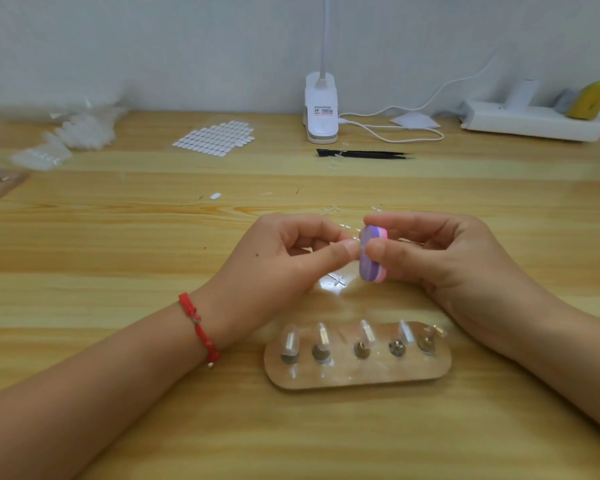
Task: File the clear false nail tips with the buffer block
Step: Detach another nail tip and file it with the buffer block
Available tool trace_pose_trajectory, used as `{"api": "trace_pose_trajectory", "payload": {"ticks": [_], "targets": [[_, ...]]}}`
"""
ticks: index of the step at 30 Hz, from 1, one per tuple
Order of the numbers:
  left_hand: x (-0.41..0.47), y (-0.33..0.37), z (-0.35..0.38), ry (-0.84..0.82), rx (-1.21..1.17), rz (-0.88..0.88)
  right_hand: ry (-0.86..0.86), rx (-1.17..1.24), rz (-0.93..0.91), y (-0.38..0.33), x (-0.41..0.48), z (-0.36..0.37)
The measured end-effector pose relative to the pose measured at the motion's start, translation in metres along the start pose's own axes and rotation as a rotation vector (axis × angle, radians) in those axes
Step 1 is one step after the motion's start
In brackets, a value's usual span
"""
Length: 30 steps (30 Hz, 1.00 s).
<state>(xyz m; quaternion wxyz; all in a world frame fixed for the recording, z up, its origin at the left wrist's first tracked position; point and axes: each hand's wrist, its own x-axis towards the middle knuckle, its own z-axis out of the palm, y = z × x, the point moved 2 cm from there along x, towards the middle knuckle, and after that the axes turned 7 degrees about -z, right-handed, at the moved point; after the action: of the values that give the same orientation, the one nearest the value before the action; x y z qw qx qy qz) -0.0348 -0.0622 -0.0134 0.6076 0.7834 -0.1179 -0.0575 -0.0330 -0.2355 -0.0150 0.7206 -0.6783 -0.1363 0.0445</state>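
Nearest, a wooden stand (361, 379) carries 5 posts, 4 seemingly capped with clear tips. Above it filing looks under way — the left hand (284, 258) pinches a barely visible clear nail tip (352, 242) against the purple-pink buffer block (369, 258) gripped by the right hand (440, 258). Next come short, light strokes; black tweezers (364, 154) and clip lamp (321, 109) sit well beyond, obstructing nothing.
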Motion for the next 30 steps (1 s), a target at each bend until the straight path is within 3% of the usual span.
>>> {"api": "trace_pose_trajectory", "payload": {"ticks": [9,16,21,30], "targets": [[-0.0014,-0.0003,-0.0008,0.010,0.031,0.027,-0.047,-0.022,-0.007,-0.0019,-0.0022,0.0031],[-0.0060,0.0025,0.0020,-0.126,0.200,0.068,0.010,0.075,-0.043,0.0004,0.0026,-0.0003],[-0.0013,0.0032,-0.0026,-0.037,-0.083,-0.049,0.018,0.112,-0.062,-0.0008,0.0024,0.0009],[0.0011,0.0028,-0.0031,-0.066,-0.111,-0.067,-0.075,0.150,-0.022,0.0025,0.0034,-0.0013]]}}
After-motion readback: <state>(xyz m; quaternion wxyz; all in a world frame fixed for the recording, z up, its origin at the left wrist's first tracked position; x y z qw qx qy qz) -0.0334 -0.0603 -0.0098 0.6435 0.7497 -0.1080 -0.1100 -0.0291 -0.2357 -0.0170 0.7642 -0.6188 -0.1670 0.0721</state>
